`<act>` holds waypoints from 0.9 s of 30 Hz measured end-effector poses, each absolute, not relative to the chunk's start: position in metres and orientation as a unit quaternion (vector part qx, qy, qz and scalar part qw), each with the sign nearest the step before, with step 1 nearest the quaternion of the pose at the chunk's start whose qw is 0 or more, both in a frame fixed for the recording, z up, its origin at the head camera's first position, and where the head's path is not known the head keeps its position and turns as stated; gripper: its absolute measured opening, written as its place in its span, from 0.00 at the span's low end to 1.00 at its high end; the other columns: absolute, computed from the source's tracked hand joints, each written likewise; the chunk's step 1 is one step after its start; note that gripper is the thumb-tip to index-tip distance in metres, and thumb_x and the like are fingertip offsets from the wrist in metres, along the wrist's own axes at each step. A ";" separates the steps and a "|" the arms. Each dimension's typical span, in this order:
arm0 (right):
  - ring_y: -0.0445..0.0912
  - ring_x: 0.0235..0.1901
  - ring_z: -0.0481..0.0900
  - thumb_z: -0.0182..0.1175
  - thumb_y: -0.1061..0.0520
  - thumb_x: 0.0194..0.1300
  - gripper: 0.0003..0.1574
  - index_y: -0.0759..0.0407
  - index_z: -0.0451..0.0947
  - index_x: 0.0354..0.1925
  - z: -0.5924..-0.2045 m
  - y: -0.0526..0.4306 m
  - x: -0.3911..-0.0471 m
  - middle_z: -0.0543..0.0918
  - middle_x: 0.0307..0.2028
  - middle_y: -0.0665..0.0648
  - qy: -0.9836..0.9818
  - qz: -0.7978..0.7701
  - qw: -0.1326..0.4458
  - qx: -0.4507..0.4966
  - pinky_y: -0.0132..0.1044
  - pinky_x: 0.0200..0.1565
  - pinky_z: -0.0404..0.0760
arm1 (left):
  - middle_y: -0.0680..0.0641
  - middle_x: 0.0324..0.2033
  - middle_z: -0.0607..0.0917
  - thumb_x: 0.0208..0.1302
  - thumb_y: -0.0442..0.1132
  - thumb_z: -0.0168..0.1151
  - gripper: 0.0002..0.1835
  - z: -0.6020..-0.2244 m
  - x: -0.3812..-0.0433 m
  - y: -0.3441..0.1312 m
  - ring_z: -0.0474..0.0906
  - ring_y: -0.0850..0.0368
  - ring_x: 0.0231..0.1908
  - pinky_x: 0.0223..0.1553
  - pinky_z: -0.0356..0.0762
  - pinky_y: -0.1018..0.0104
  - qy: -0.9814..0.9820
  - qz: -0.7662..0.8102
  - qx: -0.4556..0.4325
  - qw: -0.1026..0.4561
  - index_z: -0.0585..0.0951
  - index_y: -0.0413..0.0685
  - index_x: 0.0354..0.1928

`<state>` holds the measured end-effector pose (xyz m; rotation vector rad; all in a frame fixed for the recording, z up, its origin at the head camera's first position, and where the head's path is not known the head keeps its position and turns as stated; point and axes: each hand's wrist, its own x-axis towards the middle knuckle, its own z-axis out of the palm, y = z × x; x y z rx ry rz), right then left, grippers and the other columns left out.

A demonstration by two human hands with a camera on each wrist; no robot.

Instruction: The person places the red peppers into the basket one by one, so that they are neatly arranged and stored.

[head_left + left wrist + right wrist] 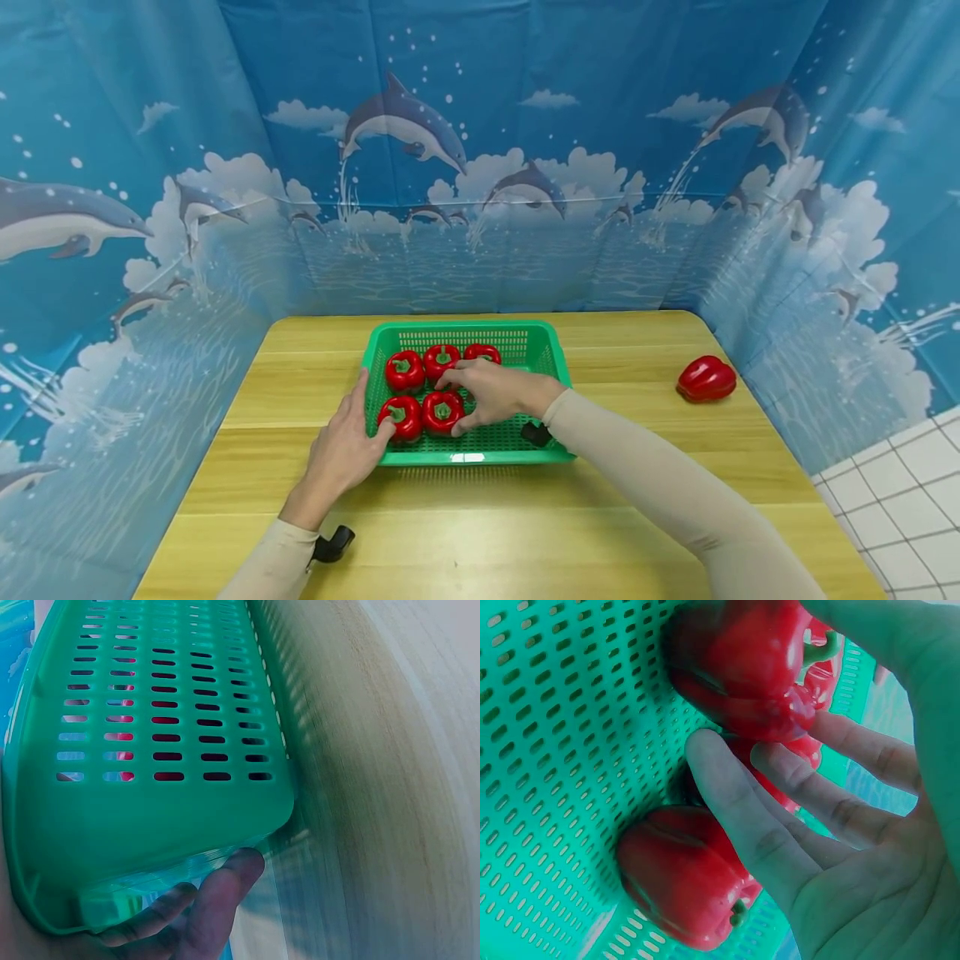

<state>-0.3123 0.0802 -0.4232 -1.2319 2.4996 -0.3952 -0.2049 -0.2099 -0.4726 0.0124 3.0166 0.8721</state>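
A green plastic basket [480, 457] stands on the wooden table with several red bell peppers in it, stems up. My left hand [343, 446] grips the basket at its front left corner. Its thumb reaches over the rim beside the front left bell pepper [406, 427], and its fingers [217, 900] lie along the outside of the wall. Inside the basket, my right hand [491, 390] straddles the front middle bell pepper [442, 412] with thumb and index finger. In the right wrist view its other fingers [742, 802] stretch out fairly straight, close to another bell pepper [682, 862].
One more red bell pepper [707, 379] lies on its side on the table [630, 350], toward the right edge. A blue curtain [480, 250] printed with dolphins hangs behind the table and along both sides. White tiles [907, 483] show at the lower right.
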 end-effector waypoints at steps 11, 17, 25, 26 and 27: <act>0.57 0.65 0.88 0.78 0.40 0.79 0.44 0.54 0.78 0.82 -0.417 0.114 -0.309 0.86 0.73 0.61 0.870 -0.212 0.190 -0.403 0.55 0.70 0.87 | 0.28 0.89 0.67 0.85 0.56 0.62 0.54 -0.471 -0.205 -0.208 0.93 0.27 0.48 0.36 0.87 0.42 0.959 0.284 0.004 0.003 0.42 0.55 0.98; 0.62 0.66 0.89 0.76 0.41 0.81 0.42 0.55 0.78 0.82 -0.411 0.142 -0.304 0.86 0.73 0.62 0.869 -0.252 0.178 -0.387 0.61 0.68 0.89 | 0.28 0.89 0.67 0.85 0.55 0.62 0.54 -0.472 -0.205 -0.207 0.92 0.28 0.45 0.32 0.84 0.47 0.959 0.283 0.004 0.005 0.42 0.55 0.98; 0.53 0.62 0.90 0.74 0.41 0.83 0.38 0.53 0.80 0.81 -0.401 0.183 -0.299 0.86 0.71 0.56 0.877 -0.282 0.138 -0.365 0.53 0.66 0.91 | 0.29 0.89 0.68 0.86 0.55 0.61 0.53 -0.472 -0.203 -0.207 0.92 0.23 0.53 0.42 0.91 0.35 0.960 0.281 0.002 0.002 0.43 0.53 0.98; 0.54 0.62 0.90 0.74 0.41 0.83 0.37 0.52 0.81 0.80 -0.402 0.190 -0.299 0.86 0.71 0.56 0.877 -0.289 0.133 -0.360 0.51 0.65 0.92 | 0.29 0.89 0.68 0.86 0.56 0.61 0.53 -0.472 -0.203 -0.207 0.92 0.23 0.54 0.43 0.91 0.34 0.959 0.282 0.003 0.002 0.43 0.53 0.98; 0.55 0.62 0.90 0.74 0.41 0.83 0.36 0.52 0.81 0.80 -0.402 0.196 -0.298 0.86 0.72 0.56 0.876 -0.299 0.129 -0.355 0.52 0.65 0.92 | 0.28 0.88 0.68 0.86 0.56 0.61 0.53 -0.472 -0.203 -0.207 0.91 0.22 0.55 0.45 0.91 0.33 0.960 0.281 0.004 0.002 0.43 0.53 0.98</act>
